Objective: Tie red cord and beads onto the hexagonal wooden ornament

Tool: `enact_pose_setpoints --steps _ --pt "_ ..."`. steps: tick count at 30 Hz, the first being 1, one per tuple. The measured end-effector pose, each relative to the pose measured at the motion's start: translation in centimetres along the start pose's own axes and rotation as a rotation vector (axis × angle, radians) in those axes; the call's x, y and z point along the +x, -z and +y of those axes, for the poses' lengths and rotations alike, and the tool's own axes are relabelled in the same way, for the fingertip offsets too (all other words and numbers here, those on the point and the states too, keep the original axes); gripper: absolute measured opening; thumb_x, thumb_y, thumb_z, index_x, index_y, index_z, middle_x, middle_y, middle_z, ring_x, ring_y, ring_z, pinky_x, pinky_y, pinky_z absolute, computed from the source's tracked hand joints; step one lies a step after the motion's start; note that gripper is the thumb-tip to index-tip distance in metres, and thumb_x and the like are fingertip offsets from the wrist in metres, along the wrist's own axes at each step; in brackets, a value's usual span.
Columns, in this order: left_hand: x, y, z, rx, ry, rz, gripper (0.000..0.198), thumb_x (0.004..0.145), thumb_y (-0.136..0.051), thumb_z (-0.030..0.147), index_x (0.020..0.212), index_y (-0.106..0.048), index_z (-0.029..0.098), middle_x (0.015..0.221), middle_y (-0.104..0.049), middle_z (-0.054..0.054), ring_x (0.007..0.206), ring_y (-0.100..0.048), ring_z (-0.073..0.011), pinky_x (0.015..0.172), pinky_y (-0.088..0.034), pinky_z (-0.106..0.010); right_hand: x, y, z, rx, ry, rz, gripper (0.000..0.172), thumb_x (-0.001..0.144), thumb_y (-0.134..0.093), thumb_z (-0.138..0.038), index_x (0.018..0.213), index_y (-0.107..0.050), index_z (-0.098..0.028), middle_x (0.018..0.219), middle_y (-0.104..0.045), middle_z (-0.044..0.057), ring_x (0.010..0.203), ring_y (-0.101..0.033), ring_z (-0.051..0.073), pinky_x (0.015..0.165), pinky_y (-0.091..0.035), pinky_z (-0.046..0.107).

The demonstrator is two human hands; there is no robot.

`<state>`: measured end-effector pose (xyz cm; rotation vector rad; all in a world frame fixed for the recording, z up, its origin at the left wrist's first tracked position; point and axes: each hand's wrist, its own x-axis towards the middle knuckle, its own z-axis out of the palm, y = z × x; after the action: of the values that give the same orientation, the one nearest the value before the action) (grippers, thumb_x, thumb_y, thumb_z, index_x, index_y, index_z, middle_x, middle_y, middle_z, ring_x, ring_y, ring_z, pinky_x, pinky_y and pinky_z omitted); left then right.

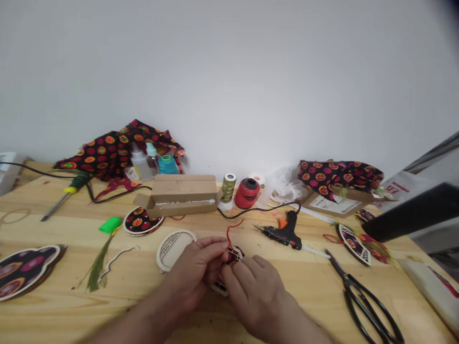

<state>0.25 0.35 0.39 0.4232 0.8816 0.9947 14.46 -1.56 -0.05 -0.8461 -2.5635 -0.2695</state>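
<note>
Both hands meet at the front middle of the wooden table. My left hand [195, 267] is closed, with thumb and index finger pinching a red cord [229, 233] whose free end curls upward. My right hand [253, 286] is closed around a small lattice-patterned wooden piece [236, 253] with dark red fabric in it. The fingers of both hands hide most of this piece; its lower edge shows beneath them. Just left of the hands lies a round wooden frame [175, 248] with a lattice section.
Black scissors [358, 296] and a glue gun [285, 231] lie to the right. An open cardboard box [182, 193], a red thread spool [247, 193] and a gold one [228, 187] stand behind. A green tassel [96, 265] and screwdriver [66, 196] lie left.
</note>
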Motion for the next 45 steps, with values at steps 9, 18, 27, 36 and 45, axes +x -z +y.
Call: enact_pose_setpoints --steps 9,18,27,36,45 --pt "-0.2 0.2 -0.1 0.177 -0.159 0.015 0.017 0.060 -0.070 0.026 0.064 -0.063 0.011 0.041 -0.042 0.008 0.034 -0.028 -0.0030 0.034 -0.015 -0.016 2.6 1.7 1.6 0.720 -0.746 0.230 0.016 0.077 -0.054 -0.025 0.069 -0.064 -0.016 0.075 -0.064 0.006 0.073 -0.056 0.017 0.069 -0.043 0.030" --pt "-1.2 -0.3 -0.7 0.248 -0.228 -0.056 0.022 0.058 -0.071 0.032 0.060 -0.064 0.011 0.038 -0.037 0.009 0.033 -0.022 -0.0022 0.035 -0.013 -0.017 3.3 0.3 0.7 1.238 -1.047 0.282 0.019 0.064 -0.064 -0.029 0.056 -0.056 -0.013 0.050 -0.054 -0.003 0.047 -0.045 0.008 0.049 -0.037 0.021" --pt "-1.0 -0.1 -0.4 0.240 -0.234 -0.064 0.025 0.061 -0.069 0.035 0.067 -0.065 0.011 0.043 -0.048 0.005 0.034 -0.025 -0.0025 0.036 -0.013 -0.018 3.9 0.1 0.6 1.423 -1.084 0.304 0.022 0.068 -0.059 -0.036 0.061 -0.052 -0.016 0.058 -0.056 -0.002 0.045 -0.050 0.009 0.048 -0.045 0.024" --pt "-0.3 0.1 -0.5 0.233 -0.215 0.003 0.022 0.063 -0.068 0.033 0.065 -0.064 0.011 0.039 -0.043 0.007 0.032 -0.026 -0.0032 0.035 -0.013 -0.018 2.9 0.4 1.4 1.727 -1.089 0.052 0.035 0.070 -0.059 -0.046 0.080 -0.059 -0.012 0.057 -0.059 0.001 0.050 -0.057 0.012 0.053 -0.048 0.027" --pt "0.4 0.3 -0.8 0.284 -0.190 0.076 0.015 0.066 -0.065 0.027 0.065 -0.064 0.012 0.038 -0.045 0.007 0.033 -0.026 -0.0028 0.035 -0.015 -0.017 3.2 -0.7 1.6 1.487 -1.170 0.115 0.021 0.060 -0.069 -0.027 0.074 -0.065 -0.012 0.050 -0.053 -0.003 0.039 -0.042 0.005 0.039 -0.032 0.018"
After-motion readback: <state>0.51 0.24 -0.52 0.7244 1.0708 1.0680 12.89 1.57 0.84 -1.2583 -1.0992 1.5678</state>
